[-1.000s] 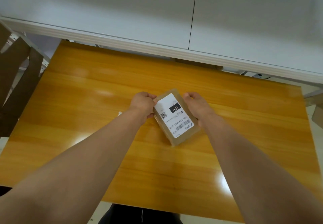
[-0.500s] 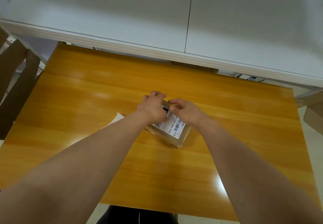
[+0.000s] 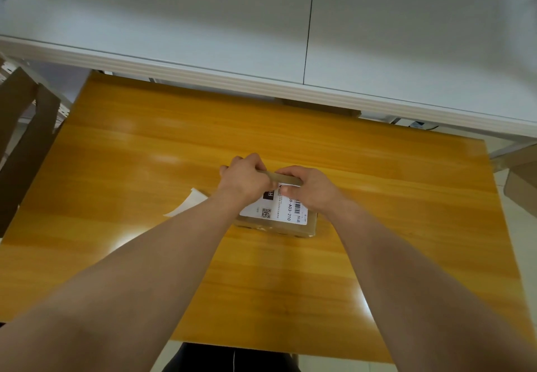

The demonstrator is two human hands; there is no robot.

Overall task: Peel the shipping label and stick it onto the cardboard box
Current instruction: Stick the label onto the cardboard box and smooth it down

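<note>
A small brown cardboard box [image 3: 310, 224] lies flat in the middle of the orange wooden table [image 3: 145, 145]. A white shipping label [image 3: 279, 211] with a barcode and a QR code is stuck on its top face. My left hand [image 3: 244, 178] grips the box's far left edge and covers part of the label. My right hand [image 3: 308, 188] holds the far right edge, with its thumb on the label. A white backing sheet [image 3: 189, 201] lies on the table just left of my left forearm.
A white cabinet or wall panel [image 3: 290, 37] runs along the table's far edge. Brown cardboard pieces [image 3: 20, 139] stand off the table's left side. More cardboard [image 3: 520, 180] sits past the right edge.
The box has turned from a diagonal to lie square to the table's front edge. Both hands moved from its sides onto its far edge and the label.
</note>
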